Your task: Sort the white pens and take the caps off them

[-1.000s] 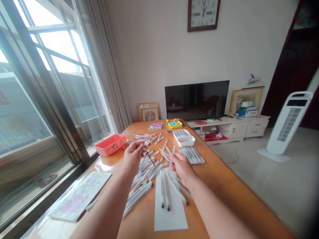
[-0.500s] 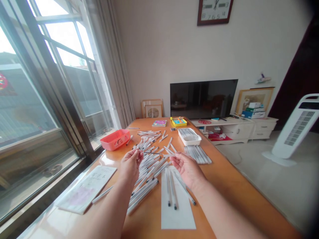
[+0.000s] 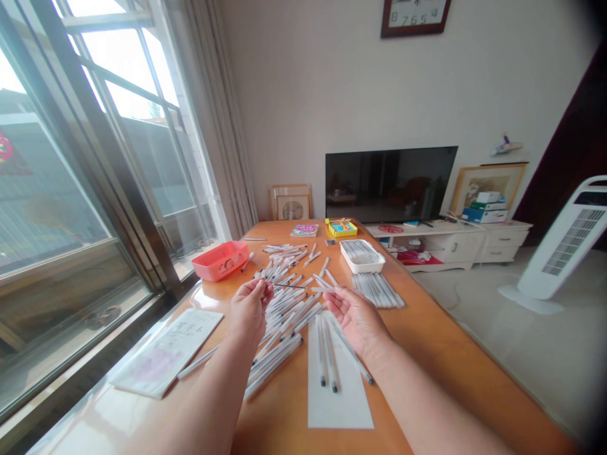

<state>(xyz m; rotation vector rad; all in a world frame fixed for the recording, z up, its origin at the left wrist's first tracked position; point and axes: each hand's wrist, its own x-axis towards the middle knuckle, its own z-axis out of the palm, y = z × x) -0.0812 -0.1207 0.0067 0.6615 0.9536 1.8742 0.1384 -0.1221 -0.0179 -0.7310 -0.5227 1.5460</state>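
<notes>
I see a clock [image 3: 415, 19] at the top edge, a dark television [image 3: 391, 184] right of centre, a white fan [image 3: 566, 243] far right, grey curtain [image 3: 211, 101] upper left.

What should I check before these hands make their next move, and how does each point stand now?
1. Left hand has a grip on the dark rod: ok, pinched near one end.
2. Right hand has a grip on the clear tube: ok.
3. Rod tip inside the tube: cannot tell, too small to see.
4. White sheet free of pens: not ok, pens with dark ends lie on it.
5. Loose pens in tidy order: not ok, scattered.
6. White box upright: ok.
</notes>
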